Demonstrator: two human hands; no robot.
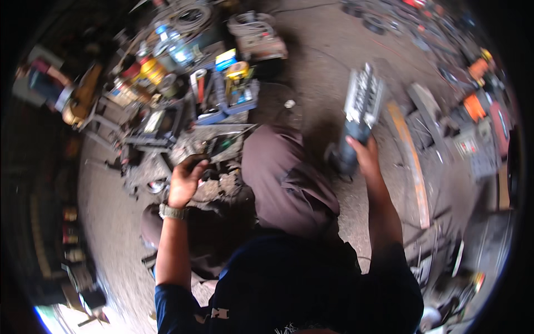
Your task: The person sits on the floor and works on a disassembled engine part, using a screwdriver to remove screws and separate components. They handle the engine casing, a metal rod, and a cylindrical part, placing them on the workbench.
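My right hand (364, 153) is closed round a dark, rounded power tool (349, 156), held out to the right of my knee. Motion blur hides the tool's exact kind. Just beyond it is a silvery, ribbed metal piece (364, 97); whether the two are joined I cannot make out. My left hand (188, 181), with a watch (173, 211) on its wrist, has curled fingers over the cluttered work spot left of my knee. What lies in those fingers, if anything, is hidden. A greyish, lumpy piece (208, 191) lies close beside that hand.
A blue toolbox (225, 108) with small tools stands ahead on the left, near a plastic bottle (179, 49) and a yellow container (153, 70). Farther out is a boxy machine with coiled cable (258, 39). Right of me lie a long flat bar (410, 164) and scattered metal parts.
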